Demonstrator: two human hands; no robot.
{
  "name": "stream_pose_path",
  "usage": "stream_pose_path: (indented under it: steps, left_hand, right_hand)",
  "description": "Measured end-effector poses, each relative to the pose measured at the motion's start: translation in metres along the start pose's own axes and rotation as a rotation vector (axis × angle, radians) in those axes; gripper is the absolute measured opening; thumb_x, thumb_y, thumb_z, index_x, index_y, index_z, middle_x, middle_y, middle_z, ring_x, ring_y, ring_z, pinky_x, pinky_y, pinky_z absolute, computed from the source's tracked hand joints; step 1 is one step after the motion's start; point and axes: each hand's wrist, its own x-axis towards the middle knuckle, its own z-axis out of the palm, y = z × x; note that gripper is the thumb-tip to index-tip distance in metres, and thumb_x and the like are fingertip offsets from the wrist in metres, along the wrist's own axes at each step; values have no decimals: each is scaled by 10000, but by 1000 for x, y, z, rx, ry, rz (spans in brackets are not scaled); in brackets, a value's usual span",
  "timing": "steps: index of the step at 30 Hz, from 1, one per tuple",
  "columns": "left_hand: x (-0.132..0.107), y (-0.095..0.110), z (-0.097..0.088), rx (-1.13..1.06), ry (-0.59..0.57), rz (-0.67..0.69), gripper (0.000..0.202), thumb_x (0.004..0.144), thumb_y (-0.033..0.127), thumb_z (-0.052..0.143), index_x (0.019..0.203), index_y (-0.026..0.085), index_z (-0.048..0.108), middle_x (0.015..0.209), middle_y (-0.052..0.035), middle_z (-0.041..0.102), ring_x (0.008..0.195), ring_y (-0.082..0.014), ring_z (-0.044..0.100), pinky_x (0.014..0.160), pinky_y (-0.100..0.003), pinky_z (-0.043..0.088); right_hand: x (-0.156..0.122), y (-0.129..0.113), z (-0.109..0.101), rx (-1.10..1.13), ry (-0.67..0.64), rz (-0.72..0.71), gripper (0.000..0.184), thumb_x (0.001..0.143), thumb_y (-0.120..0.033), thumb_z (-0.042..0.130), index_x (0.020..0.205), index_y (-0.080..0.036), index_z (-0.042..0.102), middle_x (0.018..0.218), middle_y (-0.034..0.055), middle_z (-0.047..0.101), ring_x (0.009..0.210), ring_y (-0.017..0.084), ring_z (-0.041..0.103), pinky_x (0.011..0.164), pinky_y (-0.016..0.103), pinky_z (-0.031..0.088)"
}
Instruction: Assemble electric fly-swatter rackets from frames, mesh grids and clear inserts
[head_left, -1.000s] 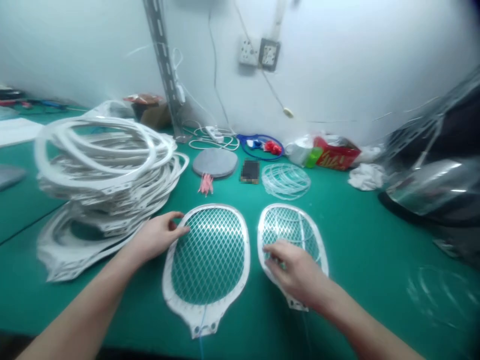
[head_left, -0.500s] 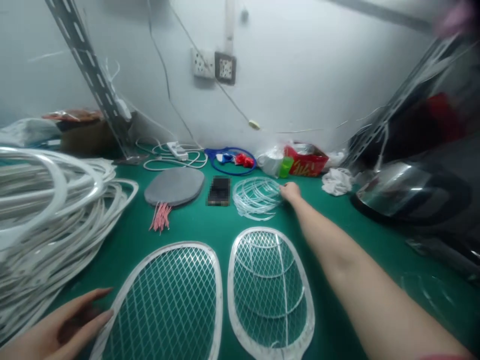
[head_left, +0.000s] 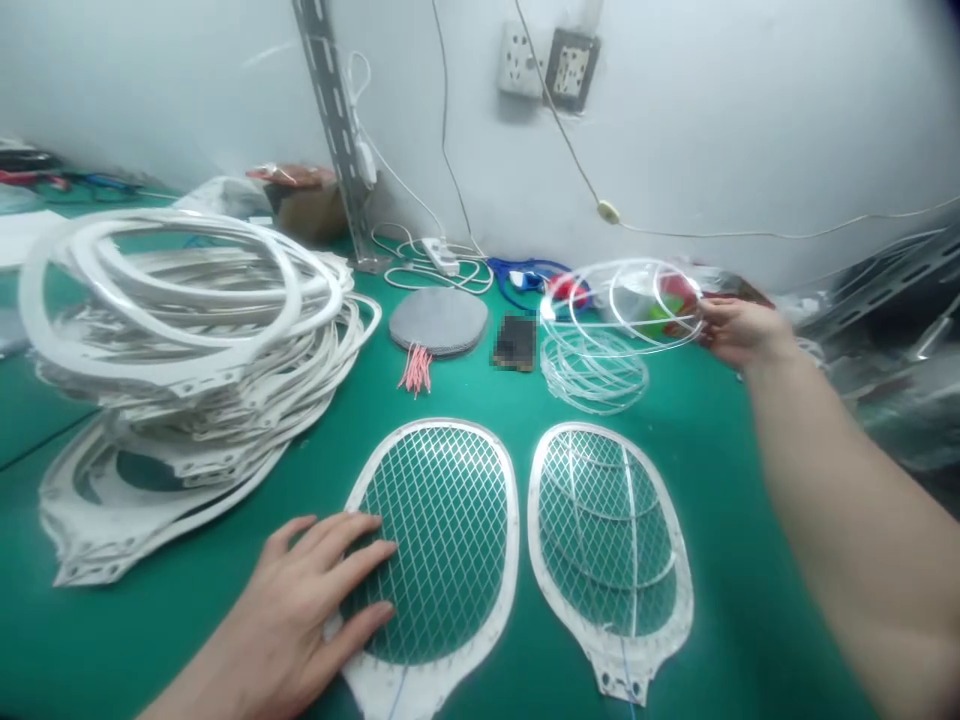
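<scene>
Two mesh frames (head_left: 450, 520), necks nearest; left hand (head_left: 300, 600) flat, right hand (head_left: 742, 332) seemingly gripping wire (head_left: 622, 305).

The person's left hand (head_left: 300, 600) and right hand (head_left: 742, 332) are both bare, with slim, tapering fingers (head_left: 352, 535) and nails trimmed short, though the nails are too small to make out in detail. The bare right forearm (head_left: 847, 520) is smooth and rounded, widening from a narrow wrist until it runs off the lower right edge of the view. The bare left forearm (head_left: 191, 692) shows only briefly, cut off by the bottom edge.
</scene>
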Motion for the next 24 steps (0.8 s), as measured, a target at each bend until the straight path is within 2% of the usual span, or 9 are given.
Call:
stream_pose_path:
  steps: [2, 4, 5, 7, 9, 12, 15, 18, 24]
  left_hand:
    - [-2, 0, 1, -2, -2, 0, 326, 768, 516, 520, 993, 324, 659, 1138, -18, 625, 1046, -252, 549, 949, -423, 294]
    - [-4, 0, 3, -5, 1, -5, 330, 774, 508, 521, 1016, 324, 651, 1158, -14, 620, 1070, -252, 541, 956, -427, 287]
    - [-6, -1, 5, -2, 2, -5, 339, 780, 503, 516, 1037, 322, 643, 1171, -16, 616, 1082, -254, 536, 962, -434, 283]
    - [-11, -3, 11, 6, 3, 3, 371, 787, 502, 506, 1076, 303, 627, 1192, -34, 608, 1110, -262, 524, 977, -450, 279]
    - [-16, -7, 17, 14, 11, 27, 403, 789, 504, 504, 1107, 281, 611, 1215, -53, 597, 1138, -267, 509, 989, -456, 284]
    - [-23, -14, 22, 12, 2, 73, 441, 788, 492, 518, 1174, 284, 568, 1285, -56, 546, 1182, -269, 480, 1008, -459, 285]
    - [-25, -18, 20, -3, -64, 85, 464, 801, 472, 508, 1235, 307, 517, 1342, -46, 490, 1215, -275, 450, 1020, -471, 281]
    - [-25, -18, 16, -10, -106, 70, 466, 816, 467, 488, 1257, 317, 493, 1365, -37, 464, 1231, -278, 433, 1020, -486, 282]
    - [-25, -18, 16, -16, -92, 79, 460, 810, 463, 498, 1245, 312, 506, 1359, -31, 471, 1234, -276, 430, 1023, -474, 278]
  right_hand:
    - [-27, -24, 7, 153, -175, 5, 139, 855, -161, 484, 747, -98, 545, 630, 15, 537, 540, 21, 517, 555, 264, 371]
    - [-65, -46, 30, 378, -447, 52, 57, 837, -133, 507, 835, -115, 562, 611, -30, 495, 511, 28, 483, 531, 235, 367]
    - [-87, -56, 46, 408, -554, 63, 89, 810, -112, 533, 891, -121, 567, 607, -36, 500, 496, 42, 469, 513, 229, 370]
    - [-130, -68, 82, 315, -766, 26, 184, 789, -119, 553, 972, -128, 572, 594, -44, 503, 481, 60, 448, 484, 218, 366]
    - [-165, -72, 116, 128, -907, -107, 220, 804, -133, 524, 1016, -131, 584, 616, -29, 523, 523, 81, 470, 516, 222, 393]
    - [-193, -66, 152, -216, -877, -428, 240, 816, -128, 485, 1004, -132, 635, 781, 44, 605, 707, 129, 546, 667, 251, 430]
    - [-198, -57, 167, -434, -807, -647, 280, 844, -141, 445, 1034, -146, 650, 963, 84, 603, 858, 156, 554, 781, 252, 410]
    - [-197, -54, 171, -519, -807, -688, 305, 873, -170, 412, 1078, -150, 638, 989, 85, 580, 843, 150, 549, 751, 229, 407]
    - [-198, -57, 177, -557, -801, -723, 317, 891, -169, 381, 1089, -149, 628, 969, 80, 566, 841, 142, 540, 740, 212, 393]
